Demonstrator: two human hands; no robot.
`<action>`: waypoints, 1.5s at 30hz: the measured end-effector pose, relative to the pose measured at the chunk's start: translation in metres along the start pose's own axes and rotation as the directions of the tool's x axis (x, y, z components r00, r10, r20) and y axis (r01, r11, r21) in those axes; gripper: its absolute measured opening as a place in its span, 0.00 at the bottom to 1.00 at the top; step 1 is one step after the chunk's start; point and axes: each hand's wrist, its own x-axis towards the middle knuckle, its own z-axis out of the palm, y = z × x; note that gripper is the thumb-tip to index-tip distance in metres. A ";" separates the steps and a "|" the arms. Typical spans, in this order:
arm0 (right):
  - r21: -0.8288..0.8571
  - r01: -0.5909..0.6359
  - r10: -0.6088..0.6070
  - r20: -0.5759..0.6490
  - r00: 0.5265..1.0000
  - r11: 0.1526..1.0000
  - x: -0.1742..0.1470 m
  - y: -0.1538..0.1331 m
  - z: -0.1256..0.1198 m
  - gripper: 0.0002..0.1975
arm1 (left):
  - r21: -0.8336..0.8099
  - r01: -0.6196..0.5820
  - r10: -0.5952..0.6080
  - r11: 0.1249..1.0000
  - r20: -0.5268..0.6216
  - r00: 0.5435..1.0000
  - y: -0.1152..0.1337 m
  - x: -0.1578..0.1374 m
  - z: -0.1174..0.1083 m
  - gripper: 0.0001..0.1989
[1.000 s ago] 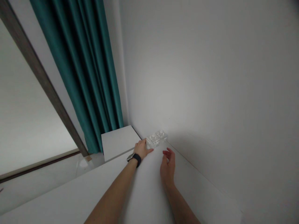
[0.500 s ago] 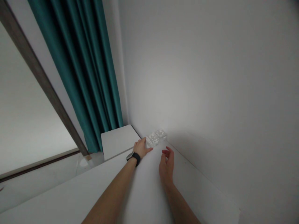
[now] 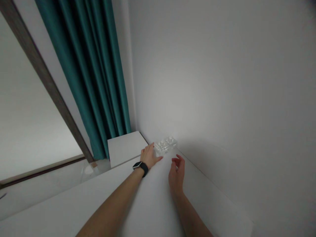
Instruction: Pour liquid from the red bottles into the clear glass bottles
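A clear plastic piece with moulded compartments (image 3: 166, 145) stands at the far end of the white tabletop (image 3: 153, 197), close to the wall. My left hand (image 3: 149, 157), with a black-banded watch (image 3: 140, 167) on its wrist, lies at the piece's left side. Its thumb points right, away from the other fingers, and I cannot tell whether the fingertips touch the plastic. Just in front of the piece and to the right is my right hand (image 3: 177, 172), its fingers loosely bent, with nothing visible in them.
A plain wall (image 3: 209, 82) borders the tabletop on the right. Beyond the far left edge is a lower white surface (image 3: 127, 148). Teal curtains (image 3: 96, 75) hang behind it, beside a brown frame strip (image 3: 49, 85). Pale floor (image 3: 61, 179) shows at left.
The camera view has shifted slightly. Both hands keep nearly the same pose, and the clear plastic piece looks slightly turned between them.
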 end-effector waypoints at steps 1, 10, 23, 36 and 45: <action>-0.002 0.002 -0.002 0.001 1.000 1.000 0.000 0.001 0.000 0.19 | -0.003 -0.011 0.011 1.000 -0.007 1.000 0.001 -0.001 -0.002 0.40; -0.021 0.035 -0.035 0.021 0.999 0.999 0.000 0.005 -0.002 0.19 | -0.036 -0.063 0.061 0.997 -0.055 0.997 0.007 -0.030 -0.032 0.30; -0.055 0.198 -0.193 0.086 0.977 0.979 -0.009 0.000 -0.001 0.16 | 0.013 -0.045 0.046 0.999 -0.047 0.998 -0.006 -0.095 -0.089 0.05; 0.039 0.404 -0.391 0.354 0.850 0.914 -0.076 -0.043 0.016 0.13 | 0.053 -0.013 0.020 0.999 -0.128 0.992 -0.027 -0.169 -0.151 0.03; 0.133 0.417 -0.425 0.494 0.759 0.899 -0.120 -0.081 0.023 0.12 | 0.040 0.033 -0.024 0.999 -0.199 0.980 -0.050 -0.221 -0.197 0.06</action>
